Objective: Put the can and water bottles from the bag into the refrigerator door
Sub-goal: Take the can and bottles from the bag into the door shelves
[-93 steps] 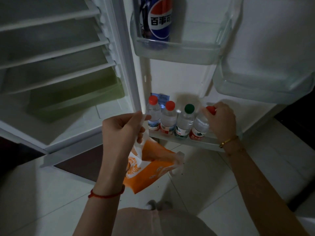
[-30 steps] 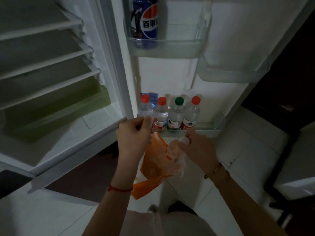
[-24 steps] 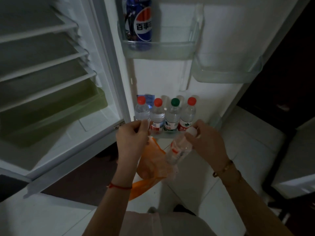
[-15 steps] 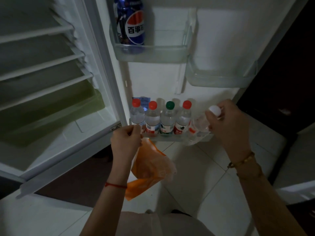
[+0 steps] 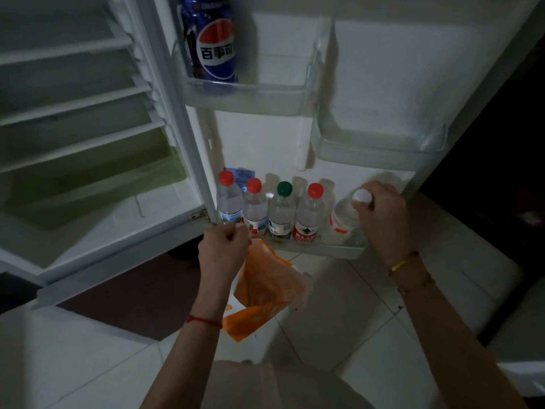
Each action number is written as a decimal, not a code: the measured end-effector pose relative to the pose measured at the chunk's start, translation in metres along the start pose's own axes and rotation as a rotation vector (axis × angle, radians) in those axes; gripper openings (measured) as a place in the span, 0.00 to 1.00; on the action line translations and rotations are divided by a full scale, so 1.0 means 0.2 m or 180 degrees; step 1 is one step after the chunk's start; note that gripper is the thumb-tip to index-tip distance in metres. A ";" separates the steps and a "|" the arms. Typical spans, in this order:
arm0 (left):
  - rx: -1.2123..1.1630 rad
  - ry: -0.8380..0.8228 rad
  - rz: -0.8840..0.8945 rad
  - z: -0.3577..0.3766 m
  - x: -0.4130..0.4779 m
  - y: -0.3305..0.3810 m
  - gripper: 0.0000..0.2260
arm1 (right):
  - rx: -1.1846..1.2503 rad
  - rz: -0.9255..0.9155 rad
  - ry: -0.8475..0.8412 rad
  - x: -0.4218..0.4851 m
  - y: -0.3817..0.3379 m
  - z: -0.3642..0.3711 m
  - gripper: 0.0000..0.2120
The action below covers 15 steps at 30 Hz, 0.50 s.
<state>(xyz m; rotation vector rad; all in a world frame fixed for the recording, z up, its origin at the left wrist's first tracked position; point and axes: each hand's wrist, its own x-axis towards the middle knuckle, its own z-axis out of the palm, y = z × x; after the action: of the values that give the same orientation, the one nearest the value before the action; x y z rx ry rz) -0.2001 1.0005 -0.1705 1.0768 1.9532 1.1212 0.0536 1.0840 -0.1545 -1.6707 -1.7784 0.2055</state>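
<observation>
clear plastic: white-capped water bottle (image 5: 343,219), tilted, its base in the bottom door shelf (image 5: 333,250) beside four upright bottles
right hand (image 5: 380,215): closed round its cap and neck
handling: light, thin-walled, likely slippery (best held at the stiff neck)
left hand (image 5: 222,250): pinching the orange bag (image 5: 262,290)
pepsi can (image 5: 211,44): stands in the upper door shelf

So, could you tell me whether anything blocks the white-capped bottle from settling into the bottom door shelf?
Nothing visible does. The right hand holds the white-capped bottle tilted at the free right end of the bottom door shelf, beside the red-capped bottle.
</observation>
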 end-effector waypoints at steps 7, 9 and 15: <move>-0.0115 0.0182 -0.0217 0.04 -0.07 -0.01 0.17 | -0.0145 -0.0351 -0.0374 0.09 0.06 0.08 0.15; -0.0148 0.0240 -0.0266 0.05 -0.08 -0.02 0.17 | -0.0126 -0.0404 -0.0538 0.10 0.06 0.10 0.15; -0.0206 0.0382 -0.0495 0.06 -0.11 -0.03 0.14 | -0.0191 -0.0350 -0.0805 0.12 0.10 0.13 0.15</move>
<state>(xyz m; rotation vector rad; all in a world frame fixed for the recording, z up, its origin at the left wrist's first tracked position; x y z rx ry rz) -0.1821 0.9829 -0.1784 0.8252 2.0401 1.1779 0.0559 1.1185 -0.1768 -1.6411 -2.0762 0.3290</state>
